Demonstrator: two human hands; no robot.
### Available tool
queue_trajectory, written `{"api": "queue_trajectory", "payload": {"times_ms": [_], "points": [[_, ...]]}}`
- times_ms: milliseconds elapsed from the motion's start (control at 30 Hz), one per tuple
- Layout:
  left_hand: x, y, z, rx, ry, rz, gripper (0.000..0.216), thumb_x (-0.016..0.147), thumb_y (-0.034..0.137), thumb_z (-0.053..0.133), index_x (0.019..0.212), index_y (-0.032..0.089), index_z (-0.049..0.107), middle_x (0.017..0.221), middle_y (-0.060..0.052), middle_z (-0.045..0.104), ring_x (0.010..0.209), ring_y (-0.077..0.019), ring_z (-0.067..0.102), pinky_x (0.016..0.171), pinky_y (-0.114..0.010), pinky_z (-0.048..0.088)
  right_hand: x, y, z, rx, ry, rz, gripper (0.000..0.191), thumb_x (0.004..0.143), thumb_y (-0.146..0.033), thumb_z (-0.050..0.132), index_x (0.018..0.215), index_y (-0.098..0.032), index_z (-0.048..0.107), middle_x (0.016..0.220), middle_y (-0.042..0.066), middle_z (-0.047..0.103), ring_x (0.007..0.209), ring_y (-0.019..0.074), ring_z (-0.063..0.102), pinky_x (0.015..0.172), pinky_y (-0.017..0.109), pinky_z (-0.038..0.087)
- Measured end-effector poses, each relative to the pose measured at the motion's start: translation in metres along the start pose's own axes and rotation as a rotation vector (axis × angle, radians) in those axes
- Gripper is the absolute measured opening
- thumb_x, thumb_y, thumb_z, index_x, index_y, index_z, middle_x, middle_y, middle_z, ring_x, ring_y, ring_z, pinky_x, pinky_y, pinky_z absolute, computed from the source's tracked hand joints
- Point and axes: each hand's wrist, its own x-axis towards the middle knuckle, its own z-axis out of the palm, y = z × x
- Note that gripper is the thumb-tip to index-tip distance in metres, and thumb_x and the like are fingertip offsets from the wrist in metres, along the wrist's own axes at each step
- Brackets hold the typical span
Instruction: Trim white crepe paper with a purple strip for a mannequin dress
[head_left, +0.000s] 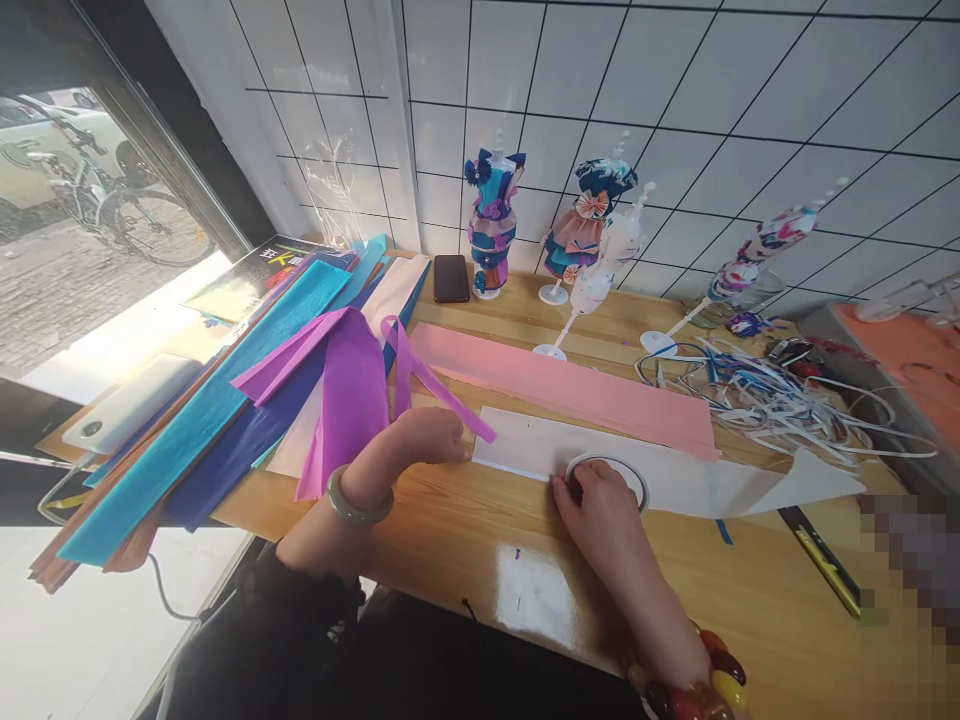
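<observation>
A strip of white paper [679, 480] lies lengthwise on the wooden table, its right end curled up. My right hand [600, 500] grips a white roll of tape [641, 480], fingers reaching into its ring, over the strip's lower edge. At the strip's left end, my left hand [431, 435] is closed with the fingertips low; whatever they pinch is too small to make out. A narrow purple paper ribbon [442, 392] runs behind that hand onto the white strip. Just beyond lies a wide pink paper strip [570, 385].
Coloured crepe paper [217, 400] is piled at left, with purple sheets [356, 385] on top. Small dress forms [493, 220] and a phone [451, 278] stand or lie near the tiled wall. Tangled strips [757, 395] and a cutter knife [825, 560] are at right.
</observation>
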Motion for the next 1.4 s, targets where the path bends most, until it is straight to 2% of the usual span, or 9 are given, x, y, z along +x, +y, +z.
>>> {"api": "queue_trajectory", "payload": {"times_ms": [133,233,367,433,533,633,733,1000,1400], "points": [[0.001,-0.013,-0.002,-0.153,-0.079,0.046,0.03,0.074,0.042,0.043,0.061,0.017,0.052,0.056,-0.002,0.055,0.052,-0.0146,0.051,0.05,-0.027,0.034,0.0,-0.001,-0.001,-0.008,-0.01,0.001,0.023,0.086,-0.029,0.046,0.068,-0.017,0.052,0.079,0.008,0.058,0.078,0.0223,0.053,0.061,0.03,0.029],[0.003,-0.012,0.0,-0.16,0.074,0.069,0.03,0.076,0.043,0.044,0.063,0.017,0.052,0.059,-0.001,0.057,0.056,-0.0138,0.051,0.052,-0.026,0.032,0.0,-0.001,-0.001,-0.007,-0.008,-0.007,0.022,0.086,-0.028,0.046,0.068,-0.017,0.052,0.079,0.009,0.058,0.078,0.0223,0.053,0.06,0.03,0.029],[0.006,0.01,0.008,-0.184,0.291,0.106,0.027,0.075,0.045,0.051,0.072,0.018,0.054,0.068,0.0,0.06,0.064,-0.0148,0.054,0.053,-0.024,0.032,-0.001,-0.001,0.0,-0.011,0.023,-0.02,0.022,0.086,-0.028,0.046,0.068,-0.017,0.053,0.078,0.009,0.058,0.076,0.022,0.053,0.06,0.03,0.029],[0.006,0.026,0.014,-0.195,0.356,0.197,0.02,0.077,0.039,0.052,0.077,0.019,0.054,0.075,0.0,0.062,0.068,-0.0145,0.055,0.056,-0.023,0.033,-0.001,0.0,0.002,-0.008,0.045,-0.03,0.022,0.085,-0.028,0.047,0.068,-0.017,0.053,0.077,0.009,0.058,0.074,0.0216,0.052,0.06,0.03,0.029],[0.007,0.046,0.024,-0.243,0.323,0.36,0.014,0.084,0.031,0.045,0.085,0.02,0.053,0.077,0.001,0.063,0.072,-0.0136,0.057,0.06,-0.022,0.037,-0.001,0.001,0.004,0.0,0.065,-0.047,0.022,0.086,-0.029,0.046,0.069,-0.017,0.054,0.076,0.009,0.057,0.072,0.0208,0.052,0.059,0.029,0.029],[0.009,0.056,0.032,-0.251,0.283,0.421,0.014,0.085,0.022,0.039,0.086,0.019,0.052,0.078,0.0,0.063,0.074,-0.0137,0.058,0.063,-0.022,0.04,-0.002,0.001,0.004,0.003,0.063,-0.049,0.023,0.086,-0.03,0.045,0.069,-0.017,0.054,0.076,0.009,0.057,0.073,0.021,0.052,0.059,0.029,0.029],[0.014,0.058,0.037,-0.222,0.286,0.377,0.016,0.086,0.022,0.037,0.087,0.019,0.053,0.082,-0.002,0.064,0.076,-0.0151,0.059,0.066,-0.023,0.042,-0.002,0.001,0.004,0.004,0.053,-0.037,0.024,0.087,-0.03,0.044,0.069,-0.017,0.054,0.077,0.009,0.058,0.075,0.0219,0.052,0.06,0.03,0.029],[0.021,0.071,0.044,-0.047,0.341,0.185,0.031,0.083,0.047,0.048,0.091,0.018,0.054,0.083,-0.006,0.066,0.08,-0.0234,0.062,0.067,-0.031,0.045,-0.003,0.006,0.01,0.082,0.14,-0.07,0.024,0.085,-0.03,0.046,0.065,-0.018,0.052,0.072,0.007,0.056,0.071,0.0209,0.051,0.063,0.031,0.032],[0.023,0.085,0.041,0.086,0.32,0.11,0.041,0.085,0.052,0.04,0.098,0.015,0.053,0.088,-0.012,0.066,0.085,-0.0274,0.063,0.068,-0.035,0.047,-0.014,0.024,0.009,0.301,0.173,-0.167,0.027,0.089,-0.037,0.041,0.076,-0.018,0.055,0.079,0.009,0.059,0.078,0.0213,0.053,0.07,0.032,0.038]]}}
